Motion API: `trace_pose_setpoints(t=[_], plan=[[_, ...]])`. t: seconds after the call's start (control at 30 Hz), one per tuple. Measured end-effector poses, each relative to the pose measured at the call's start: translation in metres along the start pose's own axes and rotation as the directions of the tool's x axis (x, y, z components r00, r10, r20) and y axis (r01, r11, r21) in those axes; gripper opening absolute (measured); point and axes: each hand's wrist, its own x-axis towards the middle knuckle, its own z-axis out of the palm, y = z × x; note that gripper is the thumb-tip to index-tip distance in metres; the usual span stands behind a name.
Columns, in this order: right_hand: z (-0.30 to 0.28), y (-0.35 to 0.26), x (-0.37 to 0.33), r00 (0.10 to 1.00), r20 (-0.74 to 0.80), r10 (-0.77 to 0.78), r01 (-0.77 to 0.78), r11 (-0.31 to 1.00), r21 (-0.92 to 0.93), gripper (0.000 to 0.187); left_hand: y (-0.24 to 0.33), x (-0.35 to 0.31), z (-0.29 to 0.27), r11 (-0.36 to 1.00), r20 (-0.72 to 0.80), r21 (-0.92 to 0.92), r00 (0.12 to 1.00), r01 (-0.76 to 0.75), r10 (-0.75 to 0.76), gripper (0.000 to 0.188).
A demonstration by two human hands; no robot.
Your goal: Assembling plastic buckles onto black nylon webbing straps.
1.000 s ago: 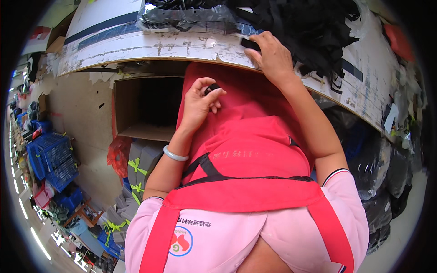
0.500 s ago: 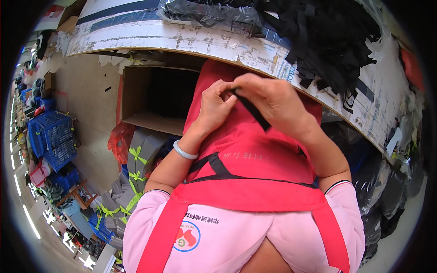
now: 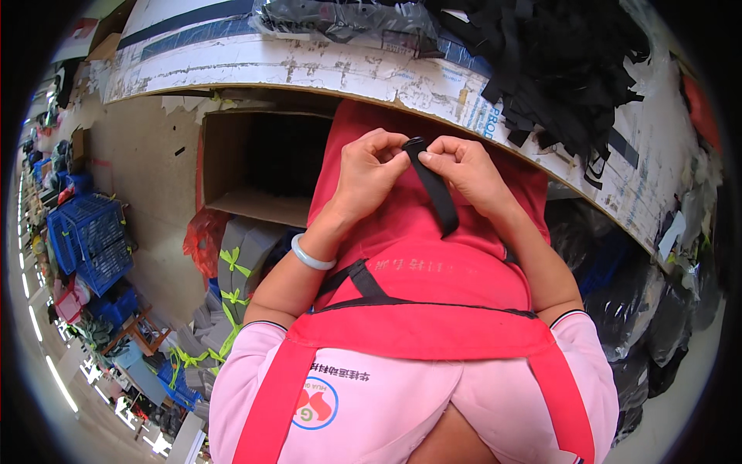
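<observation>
Between my two hands, over the red apron [image 3: 371, 216], is a black webbing strap [image 3: 435, 193]. Its upper end passes at a small black buckle or loop [image 3: 415, 144], too small to make out fully. My left hand [image 3: 372, 168], fingers curled, pinches the buckle's left side. The thumb and forefinger of my right hand [image 3: 465, 168] pinch the strap just below the buckle. The strap's loose end hangs down toward my waist. On the table above right lies a heap of similar black straps [image 3: 560, 69].
The worn white table [image 3: 325, 69] runs along the far side, with plastic-wrapped goods [image 3: 348, 27] on it. An open cardboard box [image 3: 255, 203] sits below its edge. Grey bundles tied with yellow-green ribbon [image 3: 232, 282], a red bag [image 3: 205, 243] and blue crates [image 3: 91, 240] are at left.
My right hand has drawn back down and right from over the strap's top end, and its fingers now pinch beside the buckle. The strap hangs longer, and the buckle shows.
</observation>
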Motion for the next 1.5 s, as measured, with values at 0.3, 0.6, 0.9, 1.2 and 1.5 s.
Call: trace_pose_setpoints(t=[0.3,0.6,0.9,1.2,1.5], plan=[[-0.004,0.013,0.007,0.997,-0.025,-0.070,0.073,0.990,0.119,0.015,0.002,0.003,0.006,0.870,0.058,0.373,0.944,-0.322,0.324,0.014],[0.004,0.012,0.006,0.985,-0.146,-0.093,0.137,0.932,0.334,0.027,0.000,0.006,0.004,0.955,-0.072,0.205,0.969,-0.216,0.235,0.014],[-0.002,0.009,0.010,0.999,0.039,0.017,-0.031,0.920,0.392,0.030,-0.003,-0.004,0.003,0.870,-0.004,0.273,0.904,-0.411,0.428,0.019],[0.006,0.013,0.006,0.888,-0.144,-0.437,0.404,0.890,-0.212,0.011,-0.020,-0.006,0.002,0.733,0.183,-0.605,0.950,0.311,-0.252,0.025],[0.014,0.000,-0.011,0.704,-0.124,-0.699,0.616,0.689,-0.382,0.012,-0.001,-0.002,0.004,0.788,0.100,-0.542,0.953,0.292,-0.285,0.025]])
